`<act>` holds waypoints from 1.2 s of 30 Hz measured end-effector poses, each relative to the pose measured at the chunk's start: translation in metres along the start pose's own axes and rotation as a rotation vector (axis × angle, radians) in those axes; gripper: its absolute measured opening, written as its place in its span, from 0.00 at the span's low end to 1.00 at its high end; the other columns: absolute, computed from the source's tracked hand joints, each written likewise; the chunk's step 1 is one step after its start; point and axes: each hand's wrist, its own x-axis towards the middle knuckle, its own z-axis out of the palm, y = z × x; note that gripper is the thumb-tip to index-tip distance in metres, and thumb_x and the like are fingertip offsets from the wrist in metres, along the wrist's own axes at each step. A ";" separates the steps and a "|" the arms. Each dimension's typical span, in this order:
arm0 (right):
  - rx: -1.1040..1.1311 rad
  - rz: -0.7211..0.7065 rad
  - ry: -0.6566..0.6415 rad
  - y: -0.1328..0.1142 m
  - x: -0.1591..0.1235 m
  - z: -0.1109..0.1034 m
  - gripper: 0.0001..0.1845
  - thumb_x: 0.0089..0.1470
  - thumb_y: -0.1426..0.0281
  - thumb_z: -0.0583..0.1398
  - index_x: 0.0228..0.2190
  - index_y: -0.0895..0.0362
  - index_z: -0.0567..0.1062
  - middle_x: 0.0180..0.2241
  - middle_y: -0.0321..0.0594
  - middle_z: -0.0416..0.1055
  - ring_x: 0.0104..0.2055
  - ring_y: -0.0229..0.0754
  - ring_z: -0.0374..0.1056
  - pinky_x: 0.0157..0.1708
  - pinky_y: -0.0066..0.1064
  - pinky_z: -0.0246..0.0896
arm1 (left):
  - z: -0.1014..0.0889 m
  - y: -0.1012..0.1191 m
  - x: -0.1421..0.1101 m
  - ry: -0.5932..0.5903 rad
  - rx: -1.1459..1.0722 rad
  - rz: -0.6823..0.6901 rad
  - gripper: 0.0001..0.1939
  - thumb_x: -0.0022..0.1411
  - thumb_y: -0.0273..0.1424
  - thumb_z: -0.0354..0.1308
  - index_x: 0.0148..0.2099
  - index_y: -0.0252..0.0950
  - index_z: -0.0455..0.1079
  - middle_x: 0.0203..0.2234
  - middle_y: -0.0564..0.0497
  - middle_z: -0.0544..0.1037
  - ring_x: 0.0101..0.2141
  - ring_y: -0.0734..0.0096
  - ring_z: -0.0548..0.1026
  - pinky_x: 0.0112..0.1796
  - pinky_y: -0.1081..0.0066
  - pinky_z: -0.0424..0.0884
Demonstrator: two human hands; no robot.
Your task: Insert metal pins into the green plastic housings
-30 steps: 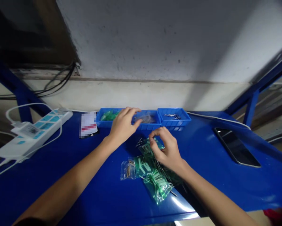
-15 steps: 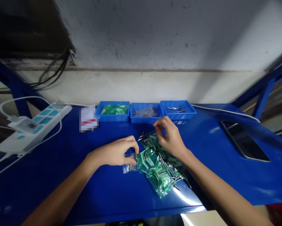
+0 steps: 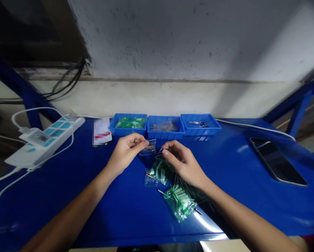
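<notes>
Between thumb and fingers, my left hand [image 3: 128, 150] pinches a small clear plastic bag [image 3: 149, 146] with brass-coloured pieces inside. My right hand [image 3: 183, 161] is closed at the fingertips on a thin metal rod [image 3: 160, 152], partly hidden by the fingers. Below the hands is a pile of green plastic bags [image 3: 180, 202] with light strips inside, mixed with loose metal rods [image 3: 199, 211]. A second clear bag [image 3: 151, 179] with brass-coloured bits lies at the pile's left edge. The right hand and forearm cover part of the pile.
Behind stand three blue bins: one with green bags [image 3: 130, 122], one with clear bags [image 3: 166, 126], one with bent metal rods [image 3: 199, 124]. A white power strip [image 3: 47, 141] with cables and a blurred packet [image 3: 101, 132] are left; a phone [image 3: 277, 161] lies right.
My left hand has moved up and away from me and now holds a clear bag. My right hand has come down and left, closing on a metal rod beside the pile.
</notes>
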 end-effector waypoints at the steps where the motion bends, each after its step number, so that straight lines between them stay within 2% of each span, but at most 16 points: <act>1: 0.092 0.065 -0.043 -0.001 0.000 0.001 0.16 0.57 0.56 0.53 0.35 0.57 0.70 0.23 0.35 0.66 0.23 0.35 0.60 0.24 0.28 0.53 | 0.003 0.002 -0.003 0.023 0.005 0.049 0.08 0.55 0.35 0.61 0.33 0.36 0.70 0.24 0.54 0.70 0.24 0.76 0.68 0.27 0.75 0.64; 2: 0.194 0.122 -0.096 -0.002 0.000 0.002 0.21 0.57 0.53 0.50 0.33 0.57 0.71 0.22 0.36 0.67 0.23 0.36 0.61 0.24 0.28 0.54 | 0.006 0.004 -0.006 0.013 0.023 0.106 0.06 0.56 0.34 0.60 0.33 0.36 0.70 0.26 0.53 0.70 0.24 0.77 0.68 0.26 0.76 0.64; 4: 0.380 0.197 -0.191 -0.001 0.001 0.003 0.28 0.57 0.49 0.47 0.28 0.59 0.72 0.22 0.38 0.68 0.23 0.36 0.62 0.25 0.29 0.55 | 0.012 0.008 -0.013 -0.146 0.083 0.228 0.04 0.57 0.32 0.59 0.31 0.37 0.72 0.31 0.51 0.68 0.25 0.78 0.67 0.26 0.76 0.65; 6: 0.478 0.211 -0.196 0.001 0.002 0.002 0.24 0.54 0.51 0.53 0.26 0.59 0.72 0.21 0.37 0.67 0.22 0.35 0.61 0.24 0.28 0.54 | 0.015 0.012 -0.019 -0.338 0.142 0.307 0.04 0.57 0.29 0.59 0.31 0.38 0.74 0.37 0.50 0.66 0.31 0.75 0.69 0.31 0.74 0.68; 8: 0.480 0.196 -0.120 0.003 0.004 0.002 0.17 0.49 0.56 0.61 0.26 0.59 0.73 0.21 0.35 0.66 0.22 0.33 0.59 0.24 0.27 0.52 | 0.016 0.014 -0.023 -0.422 0.196 0.335 0.03 0.57 0.27 0.60 0.31 0.39 0.74 0.42 0.49 0.64 0.37 0.72 0.69 0.38 0.70 0.69; 10: 0.455 0.166 -0.047 0.005 0.004 0.001 0.13 0.47 0.61 0.63 0.28 0.58 0.72 0.22 0.33 0.66 0.23 0.33 0.58 0.24 0.26 0.52 | 0.016 0.013 -0.024 -0.407 0.245 0.324 0.03 0.56 0.27 0.60 0.33 0.40 0.74 0.47 0.49 0.62 0.39 0.71 0.68 0.42 0.67 0.68; 13: 0.401 0.092 0.027 0.006 0.005 0.000 0.10 0.49 0.63 0.62 0.29 0.57 0.71 0.25 0.34 0.67 0.26 0.33 0.61 0.27 0.27 0.55 | 0.016 0.009 -0.024 -0.316 0.265 0.250 0.05 0.57 0.29 0.59 0.37 0.40 0.73 0.48 0.48 0.62 0.37 0.72 0.68 0.40 0.68 0.67; 17: 0.212 0.035 0.062 0.006 0.005 -0.001 0.07 0.50 0.66 0.60 0.30 0.57 0.71 0.26 0.36 0.68 0.27 0.35 0.62 0.28 0.28 0.57 | 0.022 0.003 -0.023 -0.152 0.151 0.101 0.07 0.62 0.32 0.53 0.42 0.38 0.68 0.37 0.49 0.69 0.33 0.73 0.70 0.33 0.72 0.67; 20: 0.072 0.008 0.043 0.007 0.004 0.000 0.07 0.52 0.68 0.58 0.33 0.58 0.72 0.27 0.37 0.70 0.28 0.36 0.63 0.29 0.29 0.58 | 0.027 0.001 -0.023 -0.087 0.122 0.042 0.11 0.60 0.33 0.55 0.46 0.38 0.67 0.34 0.51 0.72 0.31 0.73 0.70 0.31 0.73 0.66; 25: -0.052 -0.060 0.034 0.011 0.000 0.005 0.10 0.52 0.71 0.57 0.39 0.56 0.67 0.27 0.35 0.70 0.28 0.36 0.65 0.28 0.28 0.58 | 0.029 0.001 -0.023 -0.090 0.180 0.073 0.06 0.59 0.31 0.56 0.39 0.36 0.70 0.28 0.53 0.73 0.26 0.76 0.69 0.28 0.75 0.65; 28: -0.075 -0.077 0.033 0.011 -0.002 0.006 0.11 0.52 0.72 0.58 0.39 0.55 0.66 0.27 0.34 0.70 0.28 0.36 0.66 0.27 0.28 0.58 | 0.027 0.001 -0.023 -0.087 0.210 0.071 0.05 0.61 0.31 0.54 0.37 0.36 0.70 0.27 0.53 0.74 0.27 0.75 0.69 0.28 0.75 0.65; 33: -0.230 -0.113 0.083 0.005 0.000 0.002 0.04 0.52 0.69 0.59 0.30 0.56 0.74 0.27 0.36 0.70 0.29 0.36 0.64 0.29 0.29 0.57 | 0.025 0.001 -0.023 -0.083 0.200 0.171 0.06 0.64 0.30 0.50 0.35 0.36 0.67 0.29 0.53 0.71 0.30 0.75 0.70 0.32 0.74 0.65; 36: -0.221 -0.029 0.107 0.003 0.003 -0.003 0.06 0.50 0.66 0.60 0.27 0.56 0.75 0.21 0.34 0.66 0.24 0.36 0.60 0.25 0.29 0.53 | 0.025 0.002 -0.024 -0.075 0.198 0.277 0.06 0.64 0.27 0.50 0.35 0.36 0.66 0.32 0.52 0.69 0.33 0.75 0.69 0.33 0.74 0.65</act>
